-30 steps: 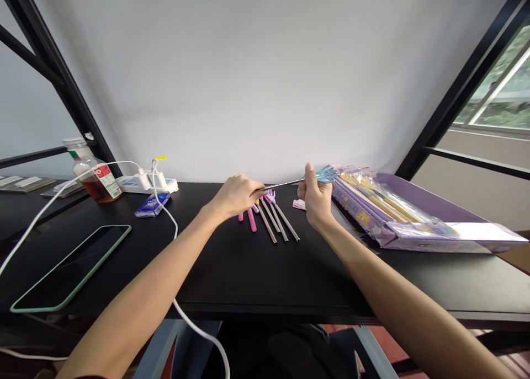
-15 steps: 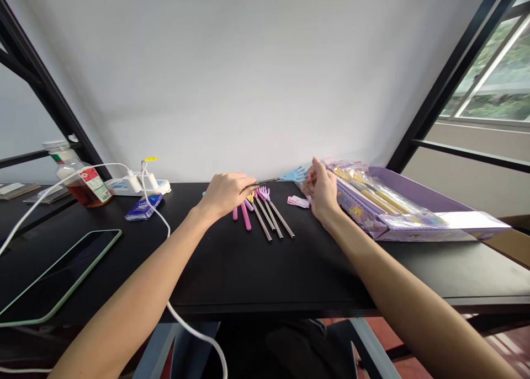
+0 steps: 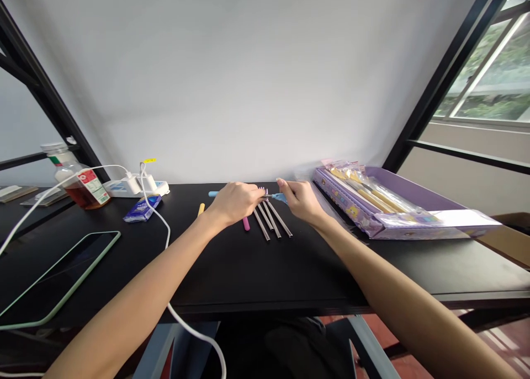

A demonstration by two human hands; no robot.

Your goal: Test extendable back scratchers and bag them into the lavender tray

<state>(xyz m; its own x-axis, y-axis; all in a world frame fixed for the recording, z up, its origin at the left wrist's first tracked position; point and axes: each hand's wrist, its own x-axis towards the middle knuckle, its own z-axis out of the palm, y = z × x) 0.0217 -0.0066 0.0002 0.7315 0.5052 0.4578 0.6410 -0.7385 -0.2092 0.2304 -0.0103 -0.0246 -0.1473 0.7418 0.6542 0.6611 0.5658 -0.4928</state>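
Observation:
A blue back scratcher (image 3: 279, 197) is held level between my two hands above the black desk. My left hand (image 3: 236, 203) is wrapped round its handle, whose blue end (image 3: 212, 194) sticks out to the left. At the other end, my right hand (image 3: 301, 200) is closed on the blue claw head, mostly covering it. A short metal stretch shows between the hands. Below lie several metal back scratcher rods (image 3: 271, 223), their heads partly hidden. A pink handle (image 3: 246, 223) and a yellow handle (image 3: 201, 209) show beside my left hand.
On the right, a purple box (image 3: 348, 202) holds wrapped yellow back scratchers (image 3: 372, 197). To the left are a blue packet (image 3: 143, 208), a power strip (image 3: 134, 187) with a white cable, a bottle (image 3: 83, 180) and a phone (image 3: 62, 277).
My right hand has moved left and closed on the blue claw head, beside which it hovered before. My left hand has shifted slightly down and left. The yellow handle has come into view.

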